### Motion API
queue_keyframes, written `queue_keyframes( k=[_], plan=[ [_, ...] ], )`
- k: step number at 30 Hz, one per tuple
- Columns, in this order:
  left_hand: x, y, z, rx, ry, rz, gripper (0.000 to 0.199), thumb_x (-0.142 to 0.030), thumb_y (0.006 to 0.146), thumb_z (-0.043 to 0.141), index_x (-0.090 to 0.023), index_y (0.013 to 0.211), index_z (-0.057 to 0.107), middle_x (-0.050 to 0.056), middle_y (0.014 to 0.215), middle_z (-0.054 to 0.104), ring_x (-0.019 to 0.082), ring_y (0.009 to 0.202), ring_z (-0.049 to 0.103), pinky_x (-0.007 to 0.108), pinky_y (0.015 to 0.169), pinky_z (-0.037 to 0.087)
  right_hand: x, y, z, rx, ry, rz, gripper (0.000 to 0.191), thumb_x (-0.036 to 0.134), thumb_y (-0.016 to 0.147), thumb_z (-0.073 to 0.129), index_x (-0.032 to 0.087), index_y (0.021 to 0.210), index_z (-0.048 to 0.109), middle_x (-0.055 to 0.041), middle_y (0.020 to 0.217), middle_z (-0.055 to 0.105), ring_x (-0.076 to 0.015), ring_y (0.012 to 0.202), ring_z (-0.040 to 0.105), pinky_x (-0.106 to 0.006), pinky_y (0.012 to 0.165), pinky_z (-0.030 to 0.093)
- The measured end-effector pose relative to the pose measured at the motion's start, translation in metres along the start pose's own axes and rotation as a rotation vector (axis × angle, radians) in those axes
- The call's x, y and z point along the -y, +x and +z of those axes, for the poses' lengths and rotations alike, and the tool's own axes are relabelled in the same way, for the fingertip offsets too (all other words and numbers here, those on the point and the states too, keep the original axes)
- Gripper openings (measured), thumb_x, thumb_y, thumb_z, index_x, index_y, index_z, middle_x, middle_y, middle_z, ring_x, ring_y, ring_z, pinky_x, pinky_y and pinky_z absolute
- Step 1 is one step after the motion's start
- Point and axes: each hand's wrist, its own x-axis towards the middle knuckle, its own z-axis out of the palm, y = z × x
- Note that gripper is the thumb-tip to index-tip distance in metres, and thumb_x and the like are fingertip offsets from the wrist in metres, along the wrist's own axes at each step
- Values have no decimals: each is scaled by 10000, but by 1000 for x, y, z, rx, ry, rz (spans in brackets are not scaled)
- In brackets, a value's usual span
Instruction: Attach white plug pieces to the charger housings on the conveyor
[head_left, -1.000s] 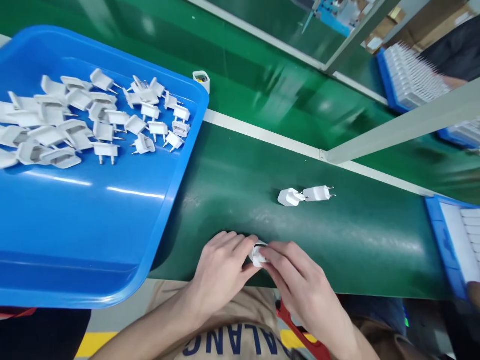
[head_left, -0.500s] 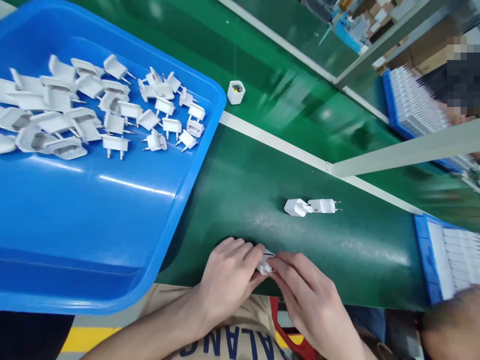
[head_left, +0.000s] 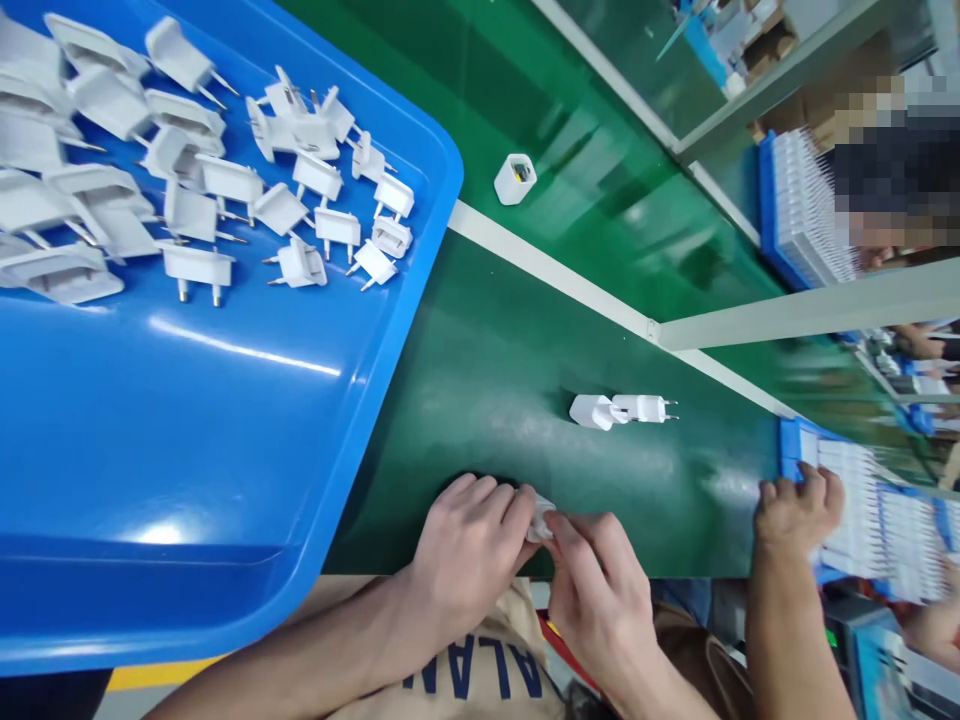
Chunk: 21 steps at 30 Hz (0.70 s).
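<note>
Close to my body at the bench edge, a white plug charger [head_left: 539,519] is mostly covered by fingers. My left hand [head_left: 472,550] is closed around its left side. On the right end, my right hand [head_left: 604,585] pinches it with thumb and fingertips. Whether the charger is in one piece or two is hidden. Just beyond my hands, two white plug chargers [head_left: 592,411] lie touching on the green bench [head_left: 480,380], the right one with its pins pointing right.
At left stands a blue tray [head_left: 360,440] with many white two-pin plug covers [head_left: 199,265]. Beyond the white rail sits an open white housing [head_left: 515,180]. A co-worker's hand [head_left: 799,505] is over a blue tray of white chargers [head_left: 855,510] at right. A pale post [head_left: 795,305] slants across.
The camera view has shifted, with the blue tray of covers now nearer. A co-worker's hand has come over the right-hand tray. My hands keep their grip on the charger, the right slightly turned.
</note>
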Motion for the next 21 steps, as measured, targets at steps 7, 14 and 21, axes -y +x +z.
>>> queue_keyframes(
  k=[7, 14, 21],
  plan=[
    [-1, -3, 0, 4, 9, -6, 129, -279, 967, 686, -152, 987, 675, 19, 782, 670, 215, 695, 603, 392, 662, 442, 0, 3, 4, -21, -25, -3, 350, -52, 933, 475, 202, 1140, 601, -58, 887, 587, -207, 725, 559, -335, 634, 526],
    [-1, -2, -2, 56, 58, -50, 199, -267, 837, 844, -196, 892, 667, 4, 772, 704, 225, 722, 666, 377, 676, 474, -4, 0, 8, -58, -84, -69, 293, -24, 934, 455, 215, 1003, 609, -46, 790, 525, -211, 687, 505, -336, 594, 459],
    [-15, -9, -3, 16, 152, -65, 390, -289, 819, 865, -143, 1126, 674, 58, 906, 765, 263, 810, 717, 399, 736, 547, -15, 12, 3, -122, -184, -109, 192, 107, 976, 502, 242, 1018, 632, -44, 819, 566, -217, 673, 547, -333, 589, 449]
  ],
)
